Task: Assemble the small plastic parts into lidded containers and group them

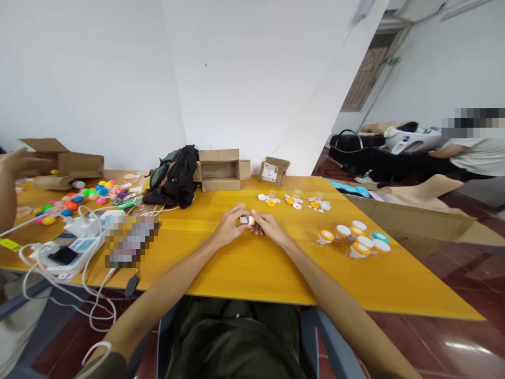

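Observation:
A small jar [245, 220] with a dark-marked body and an orange-and-white lid lies on its side between my hands, just above the table. My left hand [229, 225] is curled around its body. On the lid end, the fingers of my right hand [270, 227] are closed; they partly hide the lid. Right of my hands stand several clear jars with orange, white and teal lids [360, 249]. Farther back, loose orange and white lids [315, 205] lie beside clear cups and small white pieces.
At the back stand an open cardboard box [221, 177], a smaller box [273, 172] and a black bag [177, 181]. A power strip [79, 252] with white cables and colourful balls [71, 205] lie left. Another person's hand [13, 163] shows at the left edge.

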A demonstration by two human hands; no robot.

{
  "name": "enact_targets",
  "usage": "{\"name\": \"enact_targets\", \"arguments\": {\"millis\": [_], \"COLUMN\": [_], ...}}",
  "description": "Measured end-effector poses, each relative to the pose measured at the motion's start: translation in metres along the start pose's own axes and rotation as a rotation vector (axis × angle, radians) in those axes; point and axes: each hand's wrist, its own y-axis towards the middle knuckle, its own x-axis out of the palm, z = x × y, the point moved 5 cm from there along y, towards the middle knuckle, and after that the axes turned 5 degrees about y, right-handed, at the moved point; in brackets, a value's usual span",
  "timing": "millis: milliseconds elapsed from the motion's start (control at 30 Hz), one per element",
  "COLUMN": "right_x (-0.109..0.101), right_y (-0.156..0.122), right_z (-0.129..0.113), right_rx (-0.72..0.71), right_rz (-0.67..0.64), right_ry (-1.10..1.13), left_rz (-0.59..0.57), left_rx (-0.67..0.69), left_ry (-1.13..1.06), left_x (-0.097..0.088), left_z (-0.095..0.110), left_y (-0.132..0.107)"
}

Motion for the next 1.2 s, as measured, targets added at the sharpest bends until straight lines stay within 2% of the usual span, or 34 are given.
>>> {"name": "enact_targets", "arguments": {"millis": [200, 467, 833, 1200], "right_x": [-0.002, -0.005, -0.002, 0.001], "right_y": [0.003, -0.001, -0.002, 0.002], "right_z": [0.003, -0.003, -0.004, 0.0], "right_rx": [0.003, -0.08, -0.048, -0.041], "right_rz": [0.02, 0.016, -0.013, -0.017], "right_ry": [0.044, 0.115, -0.05, -0.105], "left_rz": [0.02, 0.061, 0.029, -0.008], "left_rx": [-0.112, -0.245, -0.186, -0.095], "left_ry": [-0.033, -0.179, -0.156, -0.095], "left_x": [-0.001, -0.001, 0.001, 0.001], "left_z": [-0.007, -0.018, -0.016, -0.008], "left_y": [0.002, 0.003, 0.001, 0.001]}}
